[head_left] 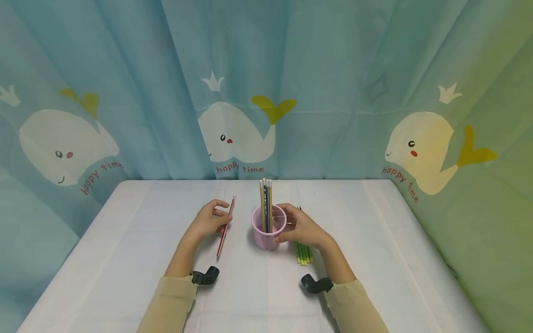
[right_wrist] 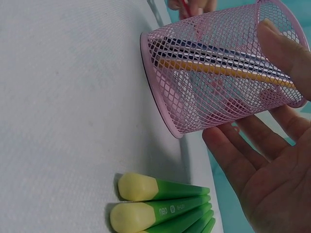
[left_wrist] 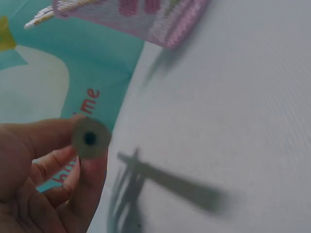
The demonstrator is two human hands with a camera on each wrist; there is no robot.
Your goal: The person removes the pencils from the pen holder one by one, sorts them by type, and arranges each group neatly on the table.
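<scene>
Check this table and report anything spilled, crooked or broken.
Nothing stands out. The cup looks upright in the right hand, with blue and yellow pencils standing inside; the green pencils lie bunched beside it, and the left hand holds the red pencil. No damage shows.

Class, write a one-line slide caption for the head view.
Left hand holding a red pencil, right hand around a pink cup of pencils, green pencils beside it.
</scene>
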